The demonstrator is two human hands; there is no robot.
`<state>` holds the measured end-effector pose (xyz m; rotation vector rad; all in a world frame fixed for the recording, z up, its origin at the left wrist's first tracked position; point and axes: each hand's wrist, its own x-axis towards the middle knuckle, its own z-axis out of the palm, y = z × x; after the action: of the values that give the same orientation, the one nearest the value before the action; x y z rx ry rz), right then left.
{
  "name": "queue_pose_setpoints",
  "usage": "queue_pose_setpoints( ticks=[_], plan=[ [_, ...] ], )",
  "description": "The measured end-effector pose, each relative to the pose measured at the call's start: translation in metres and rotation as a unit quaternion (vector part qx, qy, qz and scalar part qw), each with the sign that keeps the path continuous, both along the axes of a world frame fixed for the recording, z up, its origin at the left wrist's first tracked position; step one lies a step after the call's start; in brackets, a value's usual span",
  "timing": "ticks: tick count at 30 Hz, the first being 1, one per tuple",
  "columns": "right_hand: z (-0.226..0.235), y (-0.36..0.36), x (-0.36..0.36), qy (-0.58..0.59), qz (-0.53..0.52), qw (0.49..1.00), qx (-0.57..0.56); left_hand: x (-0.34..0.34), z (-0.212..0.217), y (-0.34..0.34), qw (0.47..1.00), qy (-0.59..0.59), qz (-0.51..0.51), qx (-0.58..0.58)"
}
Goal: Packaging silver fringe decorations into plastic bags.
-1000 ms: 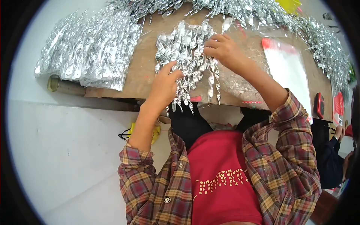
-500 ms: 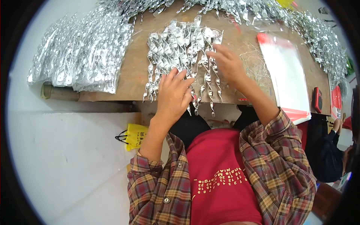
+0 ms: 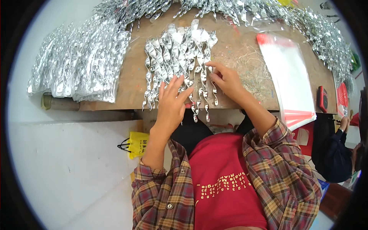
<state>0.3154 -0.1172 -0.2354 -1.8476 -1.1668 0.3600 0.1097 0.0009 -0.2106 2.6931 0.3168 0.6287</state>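
Note:
Silver twisted foil strips [image 3: 174, 48] lie side by side in a bunch on the brown table, some of their lower ends hanging past its front edge. My left hand [image 3: 168, 105] rests with spread fingers over the lower left part of the bunch. On the right border of the bunch is my right hand [image 3: 228, 82], its index finger stretched out onto the strips and its thumb apart below it. The other right fingers are curled. Nothing shows gripped in either hand; my left hand covers some strip ends.
Packed silver strips in clear wrapping [image 3: 82, 63] stack at the left. More loose silver strips [image 3: 326, 40] line the far and right edges. At right lie clear bags with red bands [image 3: 289, 73] and a red-black device [image 3: 322, 99]. Another person [image 3: 337, 153] sits far right. A yellow bag [image 3: 138, 145] hangs below.
My right hand has come down and slightly left along the strips' right border. My left hand stays spread on the bunch. The view has shifted a little.

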Motion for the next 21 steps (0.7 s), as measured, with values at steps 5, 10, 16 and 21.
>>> queue_pose_setpoints(
  ticks=[5, 10, 16, 21],
  plan=[
    [0.003, 0.011, -0.004, -0.115, -0.010, 0.986, 0.123, -0.007, -0.013, -0.002, 0.996, -0.086, -0.017, 0.018],
    [-0.001, 0.014, 0.005, -0.130, -0.053, 0.985, 0.104, -0.009, -0.018, -0.003, 0.992, -0.115, -0.022, 0.043],
    [0.008, 0.031, 0.004, -0.159, 0.002, 0.987, 0.033, -0.011, -0.001, 0.020, 0.995, -0.090, -0.048, -0.005],
    [0.019, 0.014, 0.002, -0.174, -0.002, 0.983, 0.054, -0.023, 0.015, 0.037, 0.992, -0.124, -0.002, -0.002]
  ],
)
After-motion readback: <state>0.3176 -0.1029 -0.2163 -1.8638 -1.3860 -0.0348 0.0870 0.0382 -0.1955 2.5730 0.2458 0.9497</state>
